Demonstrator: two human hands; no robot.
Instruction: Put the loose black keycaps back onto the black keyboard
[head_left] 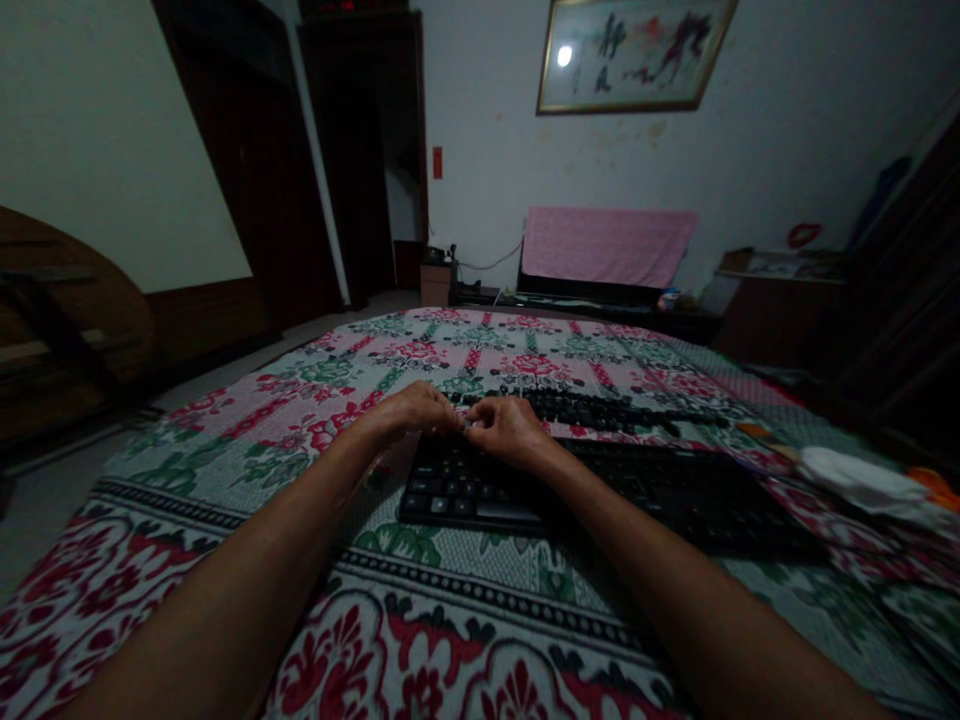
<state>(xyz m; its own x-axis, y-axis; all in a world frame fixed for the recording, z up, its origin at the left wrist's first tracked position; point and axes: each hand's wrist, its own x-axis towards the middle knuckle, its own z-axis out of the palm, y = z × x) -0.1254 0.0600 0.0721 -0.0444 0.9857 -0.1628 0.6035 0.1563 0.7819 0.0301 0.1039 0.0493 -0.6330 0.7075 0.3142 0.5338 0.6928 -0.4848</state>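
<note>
Black keyboard is looking light, stiff; edges should be giving best grip. Left hand and right hand are meeting, pinching some tiny piece, unidentifiable.

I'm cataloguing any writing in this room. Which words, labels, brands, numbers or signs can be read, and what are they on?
None can be read with certainty.
Framed picture: large dark characters, too blurred to read surely.
Keyboard: pale key markings, too small and dim to read.
Red slip: too small to tell whether it bears writing.
</note>
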